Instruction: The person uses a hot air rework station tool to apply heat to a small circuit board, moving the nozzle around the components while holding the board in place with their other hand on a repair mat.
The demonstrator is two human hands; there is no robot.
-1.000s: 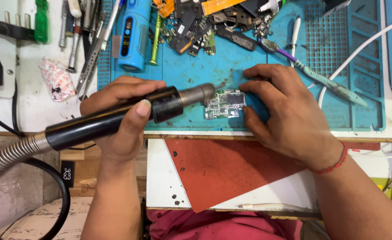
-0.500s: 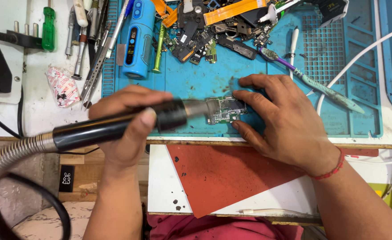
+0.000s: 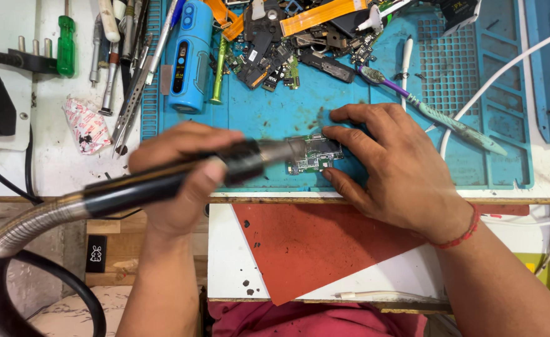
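My left hand point(image 3: 178, 178) grips a black hot-air wand point(image 3: 162, 183) with a metal nozzle, its ribbed hose trailing off to the lower left. The nozzle tip hovers over the left end of a small green circuit board point(image 3: 315, 155) that lies on the blue work mat point(image 3: 268, 115). My right hand point(image 3: 390, 165) rests on the mat, thumb and fingers pinning the board's right side. A red thread band circles that wrist.
A blue cylindrical device point(image 3: 189, 56), tweezers point(image 3: 131, 93), screwdrivers, a green-handled screwdriver point(image 3: 66, 45) and a heap of phone parts point(image 3: 293, 43) sit at the back. A toothbrush point(image 3: 437, 112) and white cable point(image 3: 493, 81) lie to the right. A red sheet point(image 3: 312, 246) lies below the bench edge.
The wand has tilted and slid slightly, its nozzle staying over the board's left end. My right hand still pins the board; the view has shifted a little.
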